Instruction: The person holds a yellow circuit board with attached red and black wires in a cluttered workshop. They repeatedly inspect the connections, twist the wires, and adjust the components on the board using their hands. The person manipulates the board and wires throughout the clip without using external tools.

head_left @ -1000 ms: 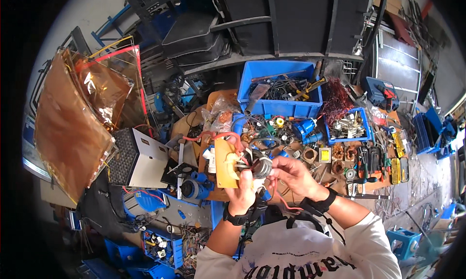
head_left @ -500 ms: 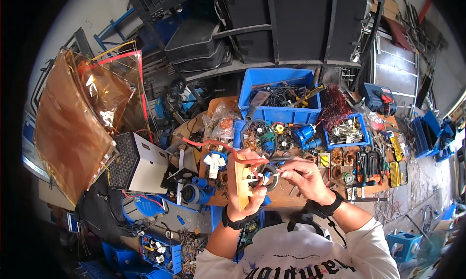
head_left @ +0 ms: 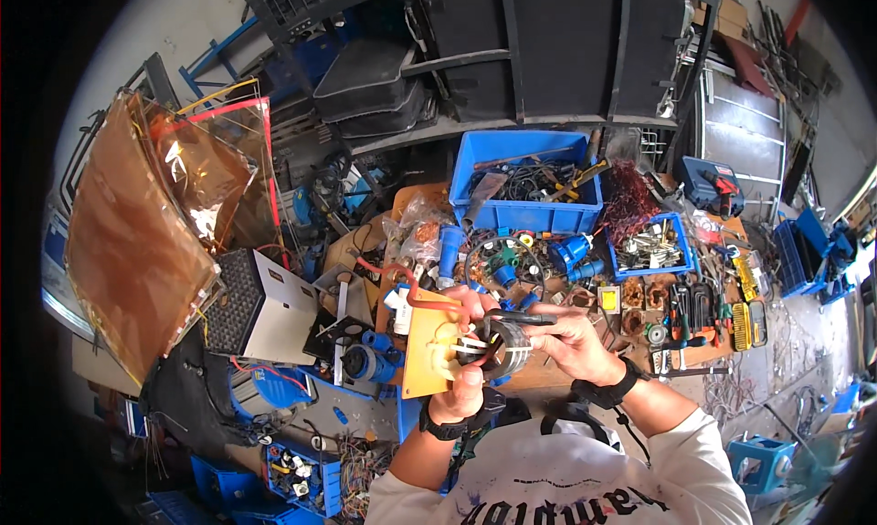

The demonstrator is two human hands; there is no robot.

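My left hand (head_left: 457, 399) is closed on a flat yellow board (head_left: 426, 350) held up over the bench's near edge, thumb in front and fingers behind. Fixed to the board's right face is a round dark ring-shaped part (head_left: 510, 353) with pale bands, perhaps a coil; its exact kind is unclear. A thick red cable (head_left: 393, 271) runs from the board's top to the left. Across the ring's top lies a thick black cable (head_left: 519, 318). My right hand (head_left: 579, 344) is pinched around that cable at the ring's right side; the fingertips are partly hidden.
Behind my hands stands a blue crate (head_left: 527, 218) of cables and tools. A smaller blue bin (head_left: 654, 271) holds metal pieces. Hand tools (head_left: 694, 310) line the bench's right side. Left are a pale box (head_left: 283, 308) and a large brown sheet panel (head_left: 132, 251).
The board has turned from nearly edge-on to show its broad yellow face, and the ring-shaped part now shows its banded side. My right hand has stayed close to it.
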